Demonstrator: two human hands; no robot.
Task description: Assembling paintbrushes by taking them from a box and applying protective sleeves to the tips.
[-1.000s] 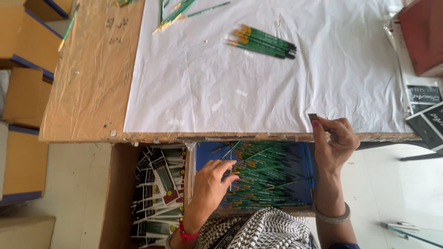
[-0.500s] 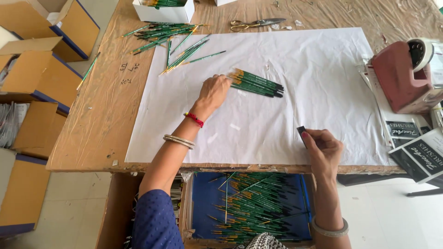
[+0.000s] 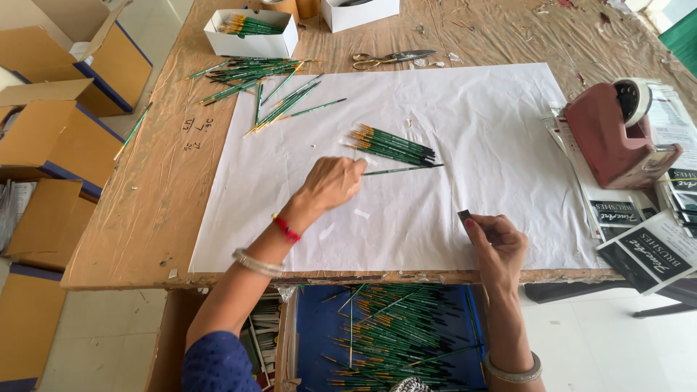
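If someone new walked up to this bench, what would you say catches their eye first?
Most striking is the white paper sheet across the wooden table, with a neat bundle of green paintbrushes at its middle. The left hand pinches a single green paintbrush just below that bundle, while the right hand holds a small dark piece near the front edge. A red tape dispenser stands at the right.

The brushes [image 3: 396,145] were dark green with yellow-orange bands and black tips, lying on a plain white paper sheet [image 3: 472,131] over a scuffed brown wooden table [image 3: 145,203]. The tape dispenser [image 3: 617,138] was dull red, the tray [image 3: 319,341] below bright blue. The left hand [image 3: 330,181] wore a red thread and a silver bangle; the sleeve [image 3: 218,363] was navy with small dots.
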